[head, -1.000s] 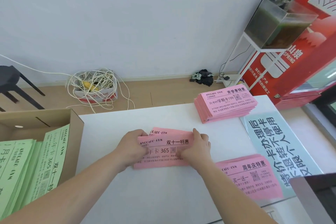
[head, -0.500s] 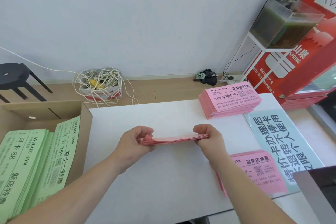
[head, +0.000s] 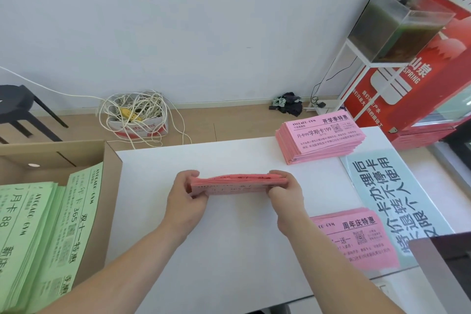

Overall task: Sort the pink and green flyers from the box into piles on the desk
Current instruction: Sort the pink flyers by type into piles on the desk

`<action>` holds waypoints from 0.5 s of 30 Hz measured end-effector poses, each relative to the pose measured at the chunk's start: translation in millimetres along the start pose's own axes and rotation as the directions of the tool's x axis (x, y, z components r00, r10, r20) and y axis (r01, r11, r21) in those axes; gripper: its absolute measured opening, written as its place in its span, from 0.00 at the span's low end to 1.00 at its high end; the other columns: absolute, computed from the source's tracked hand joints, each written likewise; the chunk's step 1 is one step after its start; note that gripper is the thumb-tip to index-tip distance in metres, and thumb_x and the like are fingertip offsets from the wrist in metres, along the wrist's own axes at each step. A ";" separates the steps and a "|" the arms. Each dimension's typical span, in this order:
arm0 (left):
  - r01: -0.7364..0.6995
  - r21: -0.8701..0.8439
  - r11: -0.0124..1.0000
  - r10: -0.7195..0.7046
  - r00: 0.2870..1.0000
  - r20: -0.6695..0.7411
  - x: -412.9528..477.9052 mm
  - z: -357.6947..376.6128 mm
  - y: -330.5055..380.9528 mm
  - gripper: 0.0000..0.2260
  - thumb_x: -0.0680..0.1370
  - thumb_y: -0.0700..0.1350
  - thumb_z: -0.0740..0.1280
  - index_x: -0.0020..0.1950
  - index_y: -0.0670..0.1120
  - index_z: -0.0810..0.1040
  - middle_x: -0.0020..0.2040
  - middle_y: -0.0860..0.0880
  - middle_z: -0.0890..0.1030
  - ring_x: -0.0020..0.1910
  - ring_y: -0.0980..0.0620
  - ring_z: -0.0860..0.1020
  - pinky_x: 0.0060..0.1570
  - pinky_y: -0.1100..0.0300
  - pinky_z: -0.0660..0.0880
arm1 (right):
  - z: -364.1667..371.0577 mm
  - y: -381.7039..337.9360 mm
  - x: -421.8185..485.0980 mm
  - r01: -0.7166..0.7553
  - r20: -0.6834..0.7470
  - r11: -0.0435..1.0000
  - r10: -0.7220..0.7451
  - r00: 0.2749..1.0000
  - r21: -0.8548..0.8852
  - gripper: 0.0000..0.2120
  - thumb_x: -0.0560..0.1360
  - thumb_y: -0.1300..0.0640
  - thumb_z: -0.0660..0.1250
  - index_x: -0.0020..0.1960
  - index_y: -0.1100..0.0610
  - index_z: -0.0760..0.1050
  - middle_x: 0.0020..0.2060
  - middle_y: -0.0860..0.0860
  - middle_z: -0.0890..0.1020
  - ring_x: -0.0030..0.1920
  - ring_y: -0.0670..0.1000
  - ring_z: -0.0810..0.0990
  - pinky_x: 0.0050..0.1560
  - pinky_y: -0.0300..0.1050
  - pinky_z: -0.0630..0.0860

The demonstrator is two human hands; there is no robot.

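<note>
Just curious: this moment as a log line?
left hand + right hand grip pink stack | green flyers in box

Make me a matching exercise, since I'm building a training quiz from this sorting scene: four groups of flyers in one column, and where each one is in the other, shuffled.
Column one
1. green flyers
2. thick pink pile
3. thin pink pile
4. pink stack

Column two
A. gripped at its ends by the left hand and the right hand
B. inside the cardboard box
C. far right corner of the desk
D. near right part of the desk

Pairs: 1-B, 2-C, 3-D, 4-A
</note>
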State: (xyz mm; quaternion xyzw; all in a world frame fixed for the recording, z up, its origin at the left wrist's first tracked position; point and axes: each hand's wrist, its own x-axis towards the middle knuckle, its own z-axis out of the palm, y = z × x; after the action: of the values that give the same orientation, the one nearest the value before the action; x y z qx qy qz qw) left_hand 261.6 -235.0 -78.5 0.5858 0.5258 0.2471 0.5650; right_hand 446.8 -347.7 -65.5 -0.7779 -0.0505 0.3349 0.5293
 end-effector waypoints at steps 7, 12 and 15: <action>-0.030 0.140 0.990 0.022 0.998 0.063 8.1 3.0 -5.2 0.10 0.82 0.37 0.64 0.59 0.51 0.72 0.55 0.54 0.80 0.55 0.53 0.79 0.49 0.63 0.73 | 7.0 -7.7 -2.8 -0.019 -0.003 1.000 0.019 1.000 -0.005 0.18 0.73 0.71 0.57 0.54 0.55 0.78 0.50 0.51 0.82 0.46 0.50 0.76 0.44 0.43 0.72; -0.082 0.429 0.900 0.004 0.984 0.180 11.9 20.2 13.2 0.07 0.83 0.41 0.61 0.61 0.48 0.70 0.56 0.52 0.78 0.56 0.47 0.77 0.52 0.54 0.74 | -25.6 -23.5 10.3 -0.005 0.014 0.976 0.009 1.000 -0.216 0.14 0.73 0.68 0.60 0.53 0.55 0.78 0.47 0.51 0.83 0.48 0.51 0.81 0.42 0.45 0.77; 0.003 0.359 0.933 -0.131 0.934 0.331 4.0 49.6 32.3 0.08 0.82 0.41 0.63 0.60 0.48 0.75 0.57 0.52 0.81 0.54 0.50 0.79 0.48 0.56 0.77 | -66.9 -33.6 24.4 0.026 0.006 0.918 -0.026 1.000 -0.395 0.13 0.73 0.68 0.61 0.51 0.56 0.79 0.45 0.52 0.84 0.44 0.53 0.82 0.43 0.47 0.79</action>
State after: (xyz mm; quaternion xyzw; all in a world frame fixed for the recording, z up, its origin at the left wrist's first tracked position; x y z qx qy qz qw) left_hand 317.6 -245.2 -61.9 0.6935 0.4727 0.0209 0.5433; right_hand 513.3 -375.4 -33.7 -0.8677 -0.1277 0.3112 0.3659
